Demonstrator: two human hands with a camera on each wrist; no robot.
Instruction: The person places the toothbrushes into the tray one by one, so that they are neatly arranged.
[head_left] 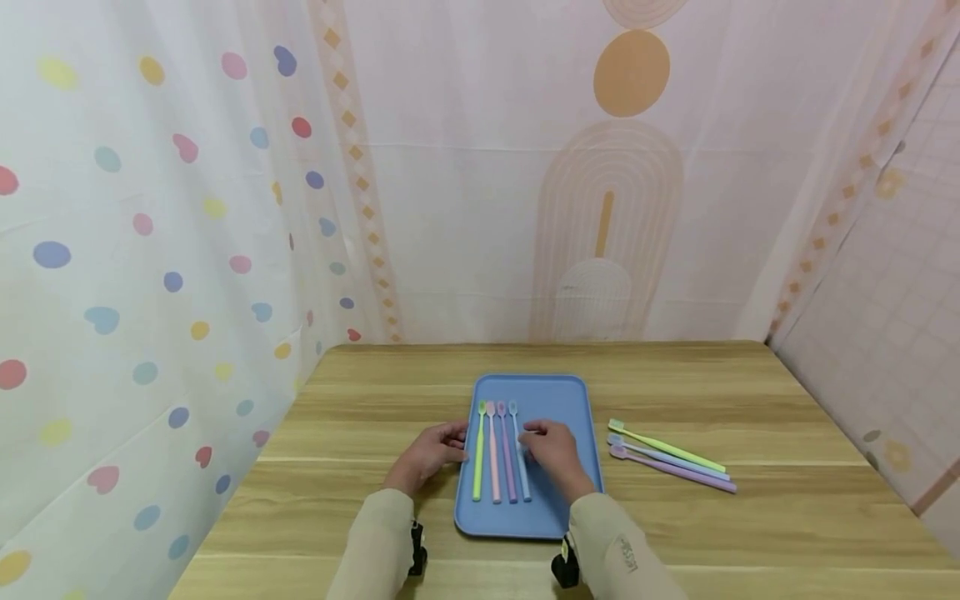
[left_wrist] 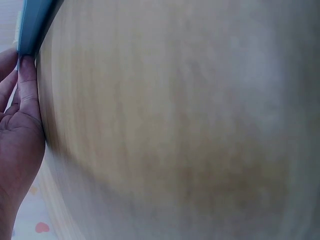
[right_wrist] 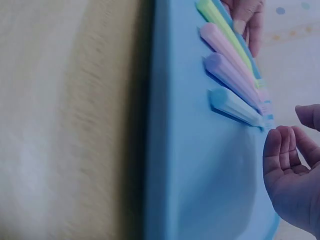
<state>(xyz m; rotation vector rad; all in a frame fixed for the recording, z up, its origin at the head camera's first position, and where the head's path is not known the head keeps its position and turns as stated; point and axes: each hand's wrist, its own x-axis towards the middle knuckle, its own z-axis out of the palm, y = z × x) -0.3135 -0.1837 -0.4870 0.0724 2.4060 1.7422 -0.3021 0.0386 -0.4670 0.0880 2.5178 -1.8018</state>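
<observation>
A blue tray (head_left: 555, 408) holds a row of toothbrushes lying side by side: yellow-green (head_left: 477, 467), pink (head_left: 494, 467), purple (head_left: 510, 467) and light blue (head_left: 523, 475). All have their heads toward the far side. At the tray's left edge, my left hand (head_left: 431, 454) grips the rim, thumb on the upper side; the left wrist view shows a finger against the rim's outer side. Over the tray, just right of the light blue toothbrush, is my right hand (head_left: 553, 454). Its fingers (right_wrist: 272, 145) are loosely bent with the thumb apart, and nothing is between them.
Right of the tray, three more toothbrushes lie slanted on the wooden table (head_left: 337, 500): yellow-green (head_left: 675, 450), light blue (head_left: 675, 460) and purple (head_left: 675, 471). Patterned curtains (head_left: 450, 208) hang behind the table and along its sides.
</observation>
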